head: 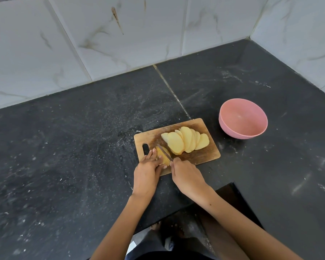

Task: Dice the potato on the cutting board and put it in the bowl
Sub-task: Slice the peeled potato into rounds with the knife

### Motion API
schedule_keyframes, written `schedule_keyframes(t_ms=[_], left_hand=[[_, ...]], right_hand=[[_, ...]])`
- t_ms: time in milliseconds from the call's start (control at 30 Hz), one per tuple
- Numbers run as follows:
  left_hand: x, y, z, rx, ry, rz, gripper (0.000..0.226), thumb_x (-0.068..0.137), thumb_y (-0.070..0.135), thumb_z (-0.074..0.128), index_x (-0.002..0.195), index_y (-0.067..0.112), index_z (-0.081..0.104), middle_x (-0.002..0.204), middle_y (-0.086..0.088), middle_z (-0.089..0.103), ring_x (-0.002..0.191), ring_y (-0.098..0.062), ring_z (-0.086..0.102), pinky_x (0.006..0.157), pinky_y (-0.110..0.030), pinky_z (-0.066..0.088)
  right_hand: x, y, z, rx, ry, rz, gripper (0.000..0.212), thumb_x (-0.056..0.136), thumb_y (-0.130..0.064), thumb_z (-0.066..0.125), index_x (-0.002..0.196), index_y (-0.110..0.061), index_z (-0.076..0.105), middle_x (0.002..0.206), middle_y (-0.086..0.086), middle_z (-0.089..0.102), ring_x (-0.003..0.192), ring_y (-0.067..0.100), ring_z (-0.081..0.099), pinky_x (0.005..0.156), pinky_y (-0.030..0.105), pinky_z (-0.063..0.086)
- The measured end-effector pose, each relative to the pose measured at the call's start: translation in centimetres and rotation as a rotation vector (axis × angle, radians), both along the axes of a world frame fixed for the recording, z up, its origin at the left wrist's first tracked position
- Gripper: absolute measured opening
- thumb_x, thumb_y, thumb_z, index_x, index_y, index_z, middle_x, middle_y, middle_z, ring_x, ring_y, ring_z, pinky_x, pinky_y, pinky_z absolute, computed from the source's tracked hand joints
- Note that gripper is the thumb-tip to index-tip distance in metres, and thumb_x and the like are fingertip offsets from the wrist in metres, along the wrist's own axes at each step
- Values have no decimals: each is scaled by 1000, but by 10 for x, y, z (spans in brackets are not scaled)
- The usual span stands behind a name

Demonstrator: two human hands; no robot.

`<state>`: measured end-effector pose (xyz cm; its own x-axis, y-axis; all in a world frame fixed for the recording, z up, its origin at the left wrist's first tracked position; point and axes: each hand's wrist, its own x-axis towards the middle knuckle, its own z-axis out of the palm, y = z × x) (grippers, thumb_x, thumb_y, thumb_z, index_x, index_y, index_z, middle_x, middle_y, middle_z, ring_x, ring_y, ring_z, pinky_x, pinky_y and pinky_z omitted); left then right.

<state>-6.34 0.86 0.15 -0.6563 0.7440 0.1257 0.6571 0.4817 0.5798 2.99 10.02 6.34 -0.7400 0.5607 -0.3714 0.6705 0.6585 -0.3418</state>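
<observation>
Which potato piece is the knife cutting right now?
The uncut end piece under the left hand, at the board's near-left corner. The knife is on it; the other slices lie fanned out, untouched.

No readable text, label, brand, number or sign appears on anything in view.

Worn wooden cutting board (201, 154); matt pink plastic-looking bowl (243, 119); speckled dark stone counter (64, 147); glossy marbled wall tiles (129, 34).
</observation>
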Motion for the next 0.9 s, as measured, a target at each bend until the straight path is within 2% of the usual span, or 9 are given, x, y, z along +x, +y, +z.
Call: schedule_keyframes(t_ms=[100,267,367,600,900], left_hand=[[-1,0,0,-4,-1,-9,29,77,12,76,105,9,73,128,-15,57,123,-30,53,92,-41,49],[-5,-1,-5,23,26,-46,30,68,3,82,96,9,76,120,-17,63,111,-33,61,80,-42,55],[-5,-1,-7,32,14,-44,30,69,3,81,98,9,75,122,-16,62,112,-32,61,81,-42,56],[-5,-2,-7,34,-1,-18,30,71,9,81,100,9,75,123,-15,62,114,-29,60,83,-39,55],[-6,-2,-6,14,56,-43,32,67,7,84,98,11,76,120,-14,64,110,-28,63,74,-35,57]], right_hand=[[-6,0,0,-20,-28,6,26,104,-27,35,117,-9,49,109,10,61,99,25,62,70,29,40],[-18,-4,-3,-34,-88,7,24,103,-20,37,120,-8,48,116,11,60,104,27,61,75,32,42],[-22,-9,-3,-10,-107,-2,23,102,-15,37,122,-7,45,118,11,59,108,28,60,79,33,44],[-18,-5,-6,-5,-56,0,21,103,-21,36,117,-9,46,112,11,62,103,29,62,71,30,38],[-27,-3,-5,-18,-100,4,20,102,-15,35,119,-7,44,116,12,60,105,29,61,76,32,43]])
